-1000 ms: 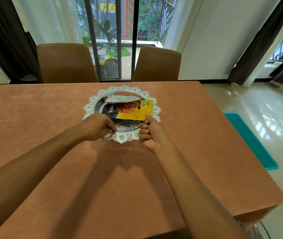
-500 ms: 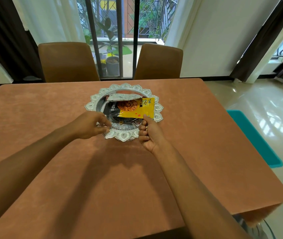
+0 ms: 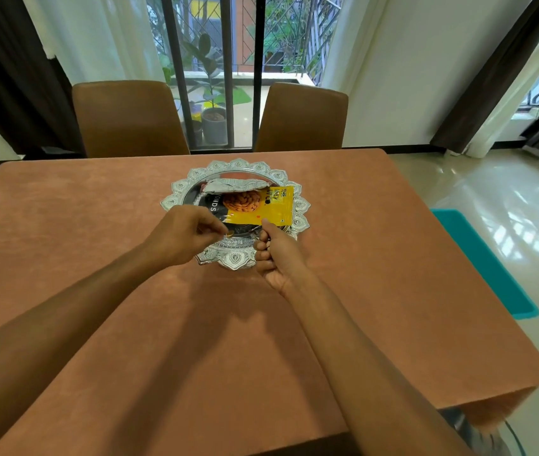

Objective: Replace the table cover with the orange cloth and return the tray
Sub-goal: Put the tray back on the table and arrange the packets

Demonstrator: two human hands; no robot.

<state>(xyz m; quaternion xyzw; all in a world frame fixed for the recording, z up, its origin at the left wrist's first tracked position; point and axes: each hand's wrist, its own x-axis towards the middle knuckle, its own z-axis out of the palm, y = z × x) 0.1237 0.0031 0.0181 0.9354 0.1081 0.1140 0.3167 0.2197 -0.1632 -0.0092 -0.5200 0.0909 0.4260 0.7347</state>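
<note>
Tray: silver, scalloped rim, sits mid-table on the orange cloth, nearer the far edge than the near one. Load: almond packet lying flat, grey packet behind it.

Right hand: fingers curled under the near rim, thumb on top at the almond packet's edge; a firm clamp. Left hand: fingertips drawn together over the near-left part of the tray; cannot tell whether they pinch the rim or hover just off it.

Judgement: cloth looks laid, so this is the final placing of the tray.
- keep tray level, or the packets will slide
- nudge gently; dragging would likely ruck the cloth
- release both hands together

Room: bare cloth all round the tray. Far edge backs onto two chairs. Right edge drops to the floor, teal mat beside it. Cloth overhangs the near-right corner
</note>
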